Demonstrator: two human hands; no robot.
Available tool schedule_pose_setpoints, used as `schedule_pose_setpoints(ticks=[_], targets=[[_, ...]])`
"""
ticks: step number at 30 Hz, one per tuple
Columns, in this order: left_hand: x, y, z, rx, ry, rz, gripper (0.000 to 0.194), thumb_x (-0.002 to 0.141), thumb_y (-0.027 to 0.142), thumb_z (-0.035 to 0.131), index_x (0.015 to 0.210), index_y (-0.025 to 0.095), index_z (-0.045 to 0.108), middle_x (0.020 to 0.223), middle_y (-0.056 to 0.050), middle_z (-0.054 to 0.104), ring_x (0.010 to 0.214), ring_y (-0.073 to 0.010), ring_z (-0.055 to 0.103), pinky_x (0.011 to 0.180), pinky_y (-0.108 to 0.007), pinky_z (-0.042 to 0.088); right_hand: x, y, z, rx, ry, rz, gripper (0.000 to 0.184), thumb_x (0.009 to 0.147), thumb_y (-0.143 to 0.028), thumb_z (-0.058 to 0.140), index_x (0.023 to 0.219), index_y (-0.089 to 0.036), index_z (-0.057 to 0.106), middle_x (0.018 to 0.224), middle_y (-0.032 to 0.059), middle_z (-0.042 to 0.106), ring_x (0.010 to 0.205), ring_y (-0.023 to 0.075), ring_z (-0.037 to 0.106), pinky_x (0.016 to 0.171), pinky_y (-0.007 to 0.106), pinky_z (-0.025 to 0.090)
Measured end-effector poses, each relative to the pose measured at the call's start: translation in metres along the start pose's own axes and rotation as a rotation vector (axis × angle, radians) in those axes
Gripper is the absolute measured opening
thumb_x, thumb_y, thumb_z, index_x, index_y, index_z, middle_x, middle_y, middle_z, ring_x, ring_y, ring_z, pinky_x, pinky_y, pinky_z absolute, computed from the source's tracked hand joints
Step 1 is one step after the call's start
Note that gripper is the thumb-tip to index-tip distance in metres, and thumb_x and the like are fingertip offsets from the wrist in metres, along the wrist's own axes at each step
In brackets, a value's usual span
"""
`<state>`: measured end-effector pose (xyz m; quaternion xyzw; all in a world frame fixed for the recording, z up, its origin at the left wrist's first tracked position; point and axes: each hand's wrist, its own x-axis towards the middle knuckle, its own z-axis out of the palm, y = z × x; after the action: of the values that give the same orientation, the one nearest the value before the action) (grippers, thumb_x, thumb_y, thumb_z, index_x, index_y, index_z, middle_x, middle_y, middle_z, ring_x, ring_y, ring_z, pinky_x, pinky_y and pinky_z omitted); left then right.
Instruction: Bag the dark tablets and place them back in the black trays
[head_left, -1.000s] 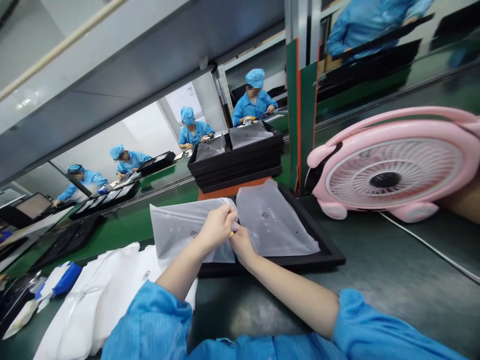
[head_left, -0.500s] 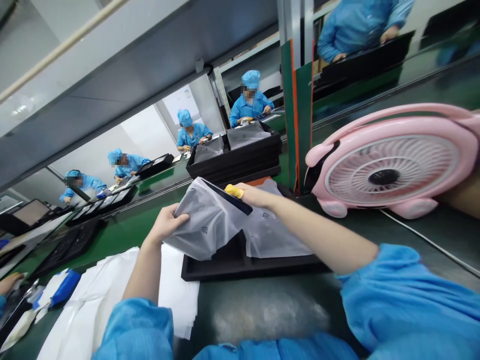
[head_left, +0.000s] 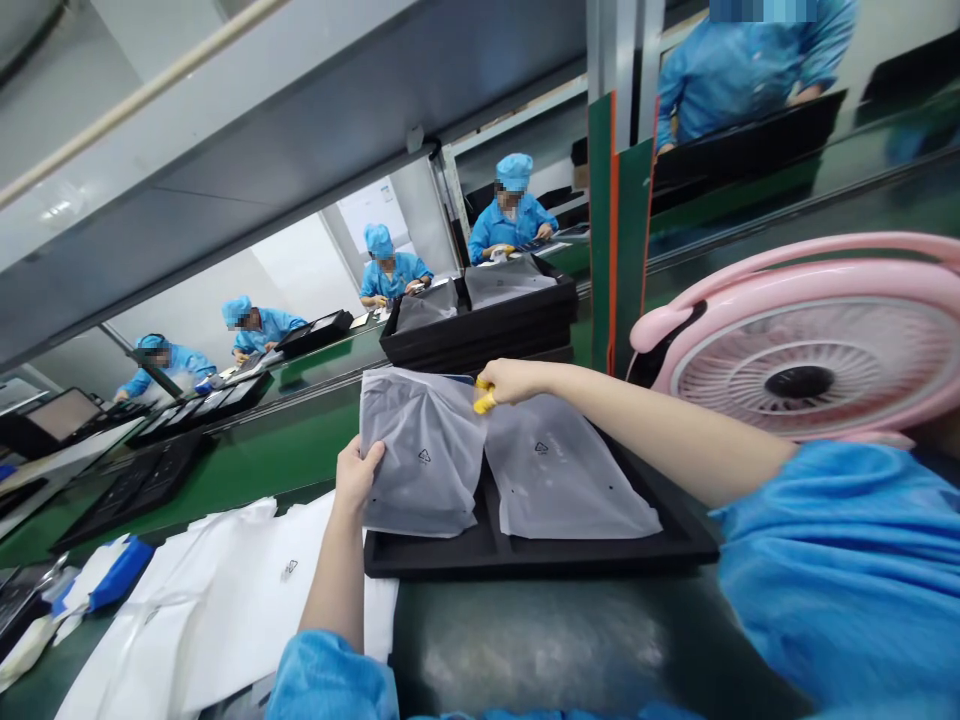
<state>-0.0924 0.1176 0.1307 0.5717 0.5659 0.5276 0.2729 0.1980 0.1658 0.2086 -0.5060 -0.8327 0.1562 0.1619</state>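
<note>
A frosted plastic bag (head_left: 424,490) with a recycling mark lies over the left compartment of a black tray (head_left: 600,562). A dark flat panel shows at the bag's top edge; most of it is hidden inside. My left hand (head_left: 358,472) pinches the bag's left edge, thumb on top. At the upper right corner, my right hand (head_left: 514,382), with yellow finger covers, is closed on the panel and the bag's mouth. A second frosted bag (head_left: 559,480) rests in the right compartment, beneath my right forearm.
White bags (head_left: 240,590) are spread at left, beside a blue-and-white packet (head_left: 112,575). A pink fan (head_left: 810,340) stands at right. Stacked black trays (head_left: 480,325) sit beyond, by a green post (head_left: 632,250). Several co-workers in blue sit across the green line (head_left: 300,425).
The bagged panel has come down from a tilted, raised position to lie flatter over the tray's left compartment. Both hands moved with it and keep their grip. The view has shifted slightly.
</note>
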Motion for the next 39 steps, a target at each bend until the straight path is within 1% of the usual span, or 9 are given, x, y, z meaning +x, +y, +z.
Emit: schedule_pose_setpoints(ticks=[8, 12, 16, 21, 26, 31, 34, 36, 39], targets=[[-0.009, -0.005, 0.005, -0.083, 0.067, -0.034, 0.038, 0.056, 0.043, 0.067, 0.079, 0.013, 0.065, 0.075, -0.006, 0.067, 0.072, -0.0186, 0.059, 0.066, -0.027, 0.044, 0.023, -0.026, -0.035, 0.026, 0.555, 0.020, 0.042, 0.070, -0.052, 0.055, 0.090, -0.017, 0.067, 0.079, 0.0035, 0.067, 0.070, 0.0146, 0.057, 0.061, 0.023, 0.038], [-0.017, 0.002, 0.012, -0.096, 0.055, -0.004, 0.038, 0.057, 0.043, 0.067, 0.078, 0.012, 0.065, 0.071, -0.004, 0.066, 0.068, -0.0170, 0.058, 0.063, -0.025, 0.043, 0.048, -0.088, -0.028, -0.076, 0.306, -0.182, 0.055, 0.055, -0.053, 0.068, 0.096, -0.017, 0.068, 0.088, 0.0063, 0.067, 0.078, 0.0179, 0.058, 0.062, 0.024, 0.037], [-0.021, 0.008, 0.013, -0.118, 0.016, 0.015, 0.037, 0.059, 0.042, 0.066, 0.080, 0.012, 0.065, 0.072, -0.004, 0.066, 0.069, -0.0161, 0.058, 0.064, -0.024, 0.043, 0.078, -0.134, -0.017, -0.067, 0.113, -0.312, 0.032, 0.060, -0.036, 0.069, 0.079, -0.011, 0.072, 0.072, 0.0039, 0.067, 0.066, 0.0107, 0.056, 0.056, 0.020, 0.034], [-0.007, 0.000, 0.010, -0.134, 0.003, -0.043, 0.037, 0.057, 0.044, 0.068, 0.076, 0.013, 0.064, 0.068, -0.002, 0.065, 0.064, -0.0146, 0.057, 0.061, -0.023, 0.042, 0.089, -0.127, -0.030, 0.067, 0.351, -0.277, 0.026, 0.063, -0.035, 0.067, 0.075, -0.012, 0.071, 0.071, 0.0036, 0.066, 0.069, 0.0121, 0.056, 0.059, 0.021, 0.036], [0.008, -0.023, 0.024, 0.020, -0.023, -0.271, 0.034, 0.063, 0.039, 0.064, 0.082, 0.011, 0.062, 0.077, -0.008, 0.066, 0.074, -0.0194, 0.062, 0.069, -0.030, 0.047, 0.042, -0.105, -0.041, 0.713, 0.689, -0.226, 0.027, 0.067, -0.035, 0.066, 0.073, -0.008, 0.066, 0.070, 0.0043, 0.064, 0.062, 0.0096, 0.054, 0.059, 0.022, 0.041], [-0.012, -0.026, 0.032, 0.165, 0.042, -0.300, 0.039, 0.059, 0.014, 0.064, 0.096, 0.006, 0.058, 0.116, -0.023, 0.053, 0.117, -0.0335, 0.044, 0.096, -0.043, 0.033, -0.060, -0.084, 0.016, 1.187, 0.183, -0.188, 0.034, 0.049, -0.029, 0.078, 0.075, -0.011, 0.064, 0.061, -0.0001, 0.061, 0.053, 0.0101, 0.056, 0.056, 0.026, 0.046], [-0.057, -0.009, 0.029, 0.192, 0.065, -0.058, 0.044, 0.064, 0.014, 0.060, 0.108, 0.011, 0.053, 0.133, -0.018, 0.039, 0.130, -0.0272, 0.026, 0.106, -0.039, 0.020, -0.116, -0.066, 0.070, 1.433, 0.052, -0.015, 0.038, 0.049, -0.031, 0.080, 0.078, -0.014, 0.063, 0.065, -0.0001, 0.063, 0.054, 0.0109, 0.059, 0.054, 0.025, 0.046], [-0.098, 0.005, 0.032, 0.102, -0.080, 0.094, 0.035, 0.071, 0.021, 0.056, 0.105, 0.014, 0.054, 0.122, -0.014, 0.050, 0.120, -0.0239, 0.039, 0.103, -0.038, 0.026, -0.142, -0.060, 0.103, 1.580, 0.073, 0.103, 0.041, 0.050, -0.034, 0.080, 0.082, -0.016, 0.061, 0.066, -0.0010, 0.063, 0.050, 0.0095, 0.059, 0.048, 0.021, 0.043], [-0.159, 0.022, 0.044, -0.224, -0.488, -0.030, 0.030, 0.078, 0.040, 0.051, 0.095, 0.015, 0.054, 0.089, -0.007, 0.061, 0.084, -0.0179, 0.058, 0.082, -0.033, 0.043, -0.163, -0.068, 0.140, 1.732, 0.031, 0.183, 0.045, 0.047, -0.032, 0.081, 0.083, -0.016, 0.060, 0.066, -0.0017, 0.063, 0.044, 0.0084, 0.057, 0.039, 0.017, 0.039]])
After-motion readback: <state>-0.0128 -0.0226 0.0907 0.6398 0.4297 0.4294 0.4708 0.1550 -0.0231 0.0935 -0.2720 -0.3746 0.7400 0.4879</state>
